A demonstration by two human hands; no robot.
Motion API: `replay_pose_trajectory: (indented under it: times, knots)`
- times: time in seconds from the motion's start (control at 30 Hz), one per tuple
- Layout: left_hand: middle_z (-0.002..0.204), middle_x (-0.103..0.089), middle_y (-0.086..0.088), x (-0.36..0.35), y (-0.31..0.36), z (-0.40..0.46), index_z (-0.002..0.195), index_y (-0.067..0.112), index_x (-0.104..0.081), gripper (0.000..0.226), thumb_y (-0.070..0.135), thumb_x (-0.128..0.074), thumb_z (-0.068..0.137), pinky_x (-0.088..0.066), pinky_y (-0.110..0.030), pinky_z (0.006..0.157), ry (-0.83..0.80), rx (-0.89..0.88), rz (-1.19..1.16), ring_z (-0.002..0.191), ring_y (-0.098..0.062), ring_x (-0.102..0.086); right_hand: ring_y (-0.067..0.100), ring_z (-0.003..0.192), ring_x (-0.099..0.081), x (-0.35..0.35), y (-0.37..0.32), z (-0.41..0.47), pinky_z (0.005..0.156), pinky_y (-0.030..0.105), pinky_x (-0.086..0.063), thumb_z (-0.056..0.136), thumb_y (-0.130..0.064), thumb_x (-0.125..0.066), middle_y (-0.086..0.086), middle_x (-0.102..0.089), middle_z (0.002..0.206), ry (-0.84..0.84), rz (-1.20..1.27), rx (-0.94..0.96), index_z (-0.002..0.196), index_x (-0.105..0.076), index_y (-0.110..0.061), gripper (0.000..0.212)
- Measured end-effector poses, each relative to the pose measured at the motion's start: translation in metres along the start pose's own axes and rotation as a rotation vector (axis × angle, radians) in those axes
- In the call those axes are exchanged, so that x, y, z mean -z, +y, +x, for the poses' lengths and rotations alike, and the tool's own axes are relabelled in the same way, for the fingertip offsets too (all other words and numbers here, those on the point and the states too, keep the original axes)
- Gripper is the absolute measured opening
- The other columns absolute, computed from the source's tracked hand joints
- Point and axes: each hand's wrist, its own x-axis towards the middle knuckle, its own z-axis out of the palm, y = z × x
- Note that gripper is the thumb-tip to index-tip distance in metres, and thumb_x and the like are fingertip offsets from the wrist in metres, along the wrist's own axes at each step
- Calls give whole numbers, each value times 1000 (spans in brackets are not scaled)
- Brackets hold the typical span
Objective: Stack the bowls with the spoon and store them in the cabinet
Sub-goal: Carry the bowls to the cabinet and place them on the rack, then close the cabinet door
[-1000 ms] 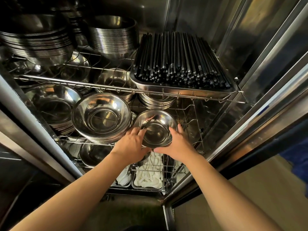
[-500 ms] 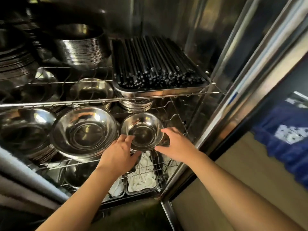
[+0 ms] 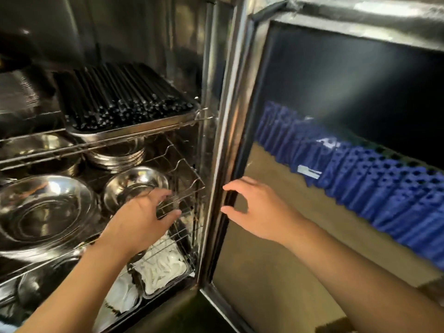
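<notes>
A small steel bowl (image 3: pixel 135 185) sits on the middle wire shelf (image 3: pixel 185 195) of the open steel cabinet, to the right of a stack of larger steel bowls (image 3: pixel 45 210). My left hand (image 3: pixel 141 222) hovers just in front of the small bowl, fingers spread over the shelf's front wire, holding nothing. My right hand (image 3: pixel 259 210) is out of the cabinet, open, with thumb and fingers next to the edge of the cabinet door (image 3: pixel 230 140). I see no spoon.
A tray of black chopsticks (image 3: pixel 125 104) fills the upper shelf. Stacked steel plates (image 3: pixel 117 155) stand behind the small bowl. Trays of white items (image 3: pixel 163 267) lie on the bottom shelf. The door's glass (image 3: pixel 336 116) reflects blue cloth.
Both hands have come off the small bowl, which stays on the shelf. My right hand moved right, out to the door edge. The view swung right toward the door.
</notes>
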Motion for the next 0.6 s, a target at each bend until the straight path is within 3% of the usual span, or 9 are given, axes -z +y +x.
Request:
replay_pose_trajectory:
  times: [0.1,0.23,0.3,0.37,0.43,0.6]
  knots:
    - [132,-64,3,11,58,-18,139,29,-50,64,66,-53,86,-53,-35,97,81,-90,-32,115,-16,-64,14,127,-49,38,10,-45,103,27,-39,94,-41,-65,-3,-56,134,91,-12,30,135,-56,-24,46]
    - [133,-63,5,15,149,-53,138,25,-52,64,62,-56,86,-50,-33,100,203,-192,-96,119,-10,-59,7,118,-47,92,30,-121,86,4,-25,92,-38,-68,-8,-58,123,254,-66,79,130,-61,-22,42]
    - [131,-63,6,11,195,-74,138,23,-52,65,60,-58,85,-46,-27,100,273,-232,-143,119,-7,-58,8,115,-48,117,40,-158,90,-1,-23,91,-37,-70,-7,-59,121,339,-84,118,127,-62,-21,41]
    - [128,-63,6,-1,250,-96,136,24,-52,61,57,-62,85,-43,-22,97,336,-280,-167,118,-7,-58,12,113,-51,143,53,-201,95,10,-32,90,-37,-69,-6,-61,118,414,-131,171,125,-62,-20,40]
    - [129,-61,6,-13,295,-113,137,24,-50,62,52,-66,84,-42,-22,98,358,-308,-198,120,-8,-57,15,110,-54,165,65,-232,94,29,-45,88,-37,-69,-5,-62,116,496,-153,217,123,-64,-18,40]
    - [136,-54,-2,-40,407,-148,145,16,-41,77,52,-69,83,-41,-37,110,385,-422,-221,128,-18,-50,21,114,-56,223,103,-308,99,31,-44,86,-29,-71,2,-61,119,729,-172,302,120,-65,-11,38]
